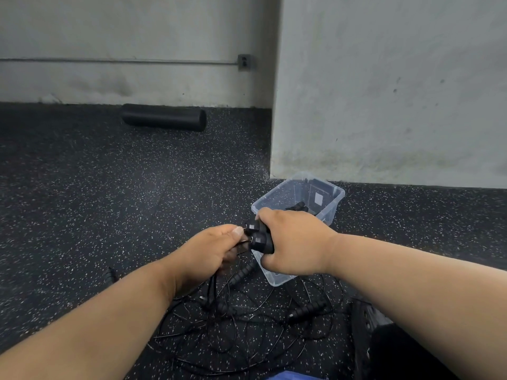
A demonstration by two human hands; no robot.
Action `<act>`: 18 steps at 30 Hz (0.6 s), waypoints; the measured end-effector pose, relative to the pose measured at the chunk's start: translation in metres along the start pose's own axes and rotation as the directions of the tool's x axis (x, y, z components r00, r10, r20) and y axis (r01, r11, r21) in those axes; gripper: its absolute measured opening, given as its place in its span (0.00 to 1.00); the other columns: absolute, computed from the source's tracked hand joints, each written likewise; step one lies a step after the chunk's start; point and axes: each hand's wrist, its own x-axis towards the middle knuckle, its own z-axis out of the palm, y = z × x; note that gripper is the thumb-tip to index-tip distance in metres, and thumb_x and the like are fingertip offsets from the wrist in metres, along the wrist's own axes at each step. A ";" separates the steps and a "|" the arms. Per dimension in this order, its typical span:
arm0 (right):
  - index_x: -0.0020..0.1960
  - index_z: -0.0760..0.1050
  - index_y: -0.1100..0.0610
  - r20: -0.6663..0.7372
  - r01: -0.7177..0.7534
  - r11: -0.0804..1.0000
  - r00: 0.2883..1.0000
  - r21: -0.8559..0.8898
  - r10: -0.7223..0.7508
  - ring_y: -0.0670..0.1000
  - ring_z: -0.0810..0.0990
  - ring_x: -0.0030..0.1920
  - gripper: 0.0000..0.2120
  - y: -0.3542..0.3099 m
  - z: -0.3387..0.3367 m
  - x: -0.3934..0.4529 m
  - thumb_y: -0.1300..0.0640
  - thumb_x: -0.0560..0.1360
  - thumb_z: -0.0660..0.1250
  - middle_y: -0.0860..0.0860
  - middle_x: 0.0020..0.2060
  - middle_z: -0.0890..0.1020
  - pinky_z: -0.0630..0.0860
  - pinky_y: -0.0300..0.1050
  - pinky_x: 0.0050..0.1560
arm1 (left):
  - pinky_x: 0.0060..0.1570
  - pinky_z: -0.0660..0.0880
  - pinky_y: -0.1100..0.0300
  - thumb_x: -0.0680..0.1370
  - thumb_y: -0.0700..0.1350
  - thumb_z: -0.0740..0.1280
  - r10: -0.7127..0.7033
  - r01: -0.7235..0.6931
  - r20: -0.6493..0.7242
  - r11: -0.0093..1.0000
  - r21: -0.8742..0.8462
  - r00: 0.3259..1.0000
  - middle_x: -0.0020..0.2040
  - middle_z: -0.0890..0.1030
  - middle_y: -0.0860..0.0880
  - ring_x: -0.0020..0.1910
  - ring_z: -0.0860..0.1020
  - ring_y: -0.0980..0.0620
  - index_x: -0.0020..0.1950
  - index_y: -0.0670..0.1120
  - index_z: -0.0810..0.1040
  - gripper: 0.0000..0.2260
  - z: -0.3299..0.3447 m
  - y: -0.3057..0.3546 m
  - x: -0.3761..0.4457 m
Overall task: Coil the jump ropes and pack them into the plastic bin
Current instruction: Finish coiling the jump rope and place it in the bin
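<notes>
My right hand (295,239) grips two black jump rope handles (258,237) side by side, just above the near corner of the clear plastic bin (336,200). My left hand (216,249) pinches the thin black cable where it leaves those handles, and the cable hangs down from it. A tangle of black ropes (247,325) with several ribbed handles lies on the floor below both hands. Inside the bin I see a dark rope handle (299,207) and a black object with a white label.
The floor is black speckled rubber. A black foam roller (164,117) lies against the far wall. A grey wall corner (274,149) stands right behind the bin. A dark object (367,338) sits at the lower right, blue fabric at the bottom edge.
</notes>
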 end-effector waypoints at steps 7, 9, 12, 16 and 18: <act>0.53 0.67 0.49 0.019 0.023 1.000 1.000 -0.004 -0.023 0.50 0.79 0.40 0.18 0.000 -0.003 -0.001 0.46 0.69 0.70 0.44 0.41 0.76 0.80 0.50 0.43 | 0.31 0.58 0.56 0.89 0.49 0.56 -0.026 0.026 0.011 1.000 -0.017 1.000 0.30 0.63 0.52 0.29 0.59 0.54 0.50 0.47 0.75 0.13 0.004 0.000 0.004; 0.53 0.66 0.49 0.040 0.026 0.999 0.999 -0.029 -0.025 0.51 0.79 0.40 0.18 0.001 -0.003 -0.001 0.46 0.70 0.70 0.45 0.41 0.76 0.80 0.51 0.44 | 0.31 0.59 0.56 0.88 0.49 0.56 -0.014 0.013 0.007 1.000 0.027 1.000 0.30 0.64 0.52 0.29 0.60 0.54 0.47 0.48 0.75 0.14 0.004 0.000 0.005; 0.54 0.66 0.49 0.082 0.025 0.998 0.996 -0.053 -0.021 0.52 0.79 0.40 0.18 0.002 -0.002 -0.001 0.46 0.70 0.70 0.45 0.41 0.76 0.80 0.51 0.44 | 0.33 0.61 0.55 0.88 0.50 0.56 0.012 -0.013 0.008 0.991 0.136 1.000 0.30 0.67 0.53 0.29 0.62 0.54 0.43 0.49 0.73 0.15 0.003 -0.002 0.005; 0.53 0.67 0.50 0.110 0.022 0.997 0.994 -0.077 -0.013 0.51 0.79 0.39 0.17 0.004 -0.001 0.000 0.46 0.71 0.70 0.45 0.41 0.77 0.81 0.53 0.43 | 0.34 0.64 0.58 0.86 0.57 0.58 0.016 -0.026 0.061 0.984 0.174 0.998 0.31 0.70 0.54 0.30 0.65 0.56 0.49 0.46 0.74 0.16 0.003 0.000 0.003; 0.53 0.66 0.51 0.106 0.037 0.996 0.994 -0.087 -0.028 0.51 0.79 0.38 0.17 0.004 0.000 0.000 0.47 0.71 0.70 0.46 0.40 0.77 0.81 0.53 0.41 | 0.34 0.67 0.62 0.81 0.64 0.62 0.014 -0.029 0.076 0.980 0.197 0.997 0.32 0.74 0.57 0.30 0.69 0.59 0.55 0.47 0.77 0.20 0.004 0.002 0.001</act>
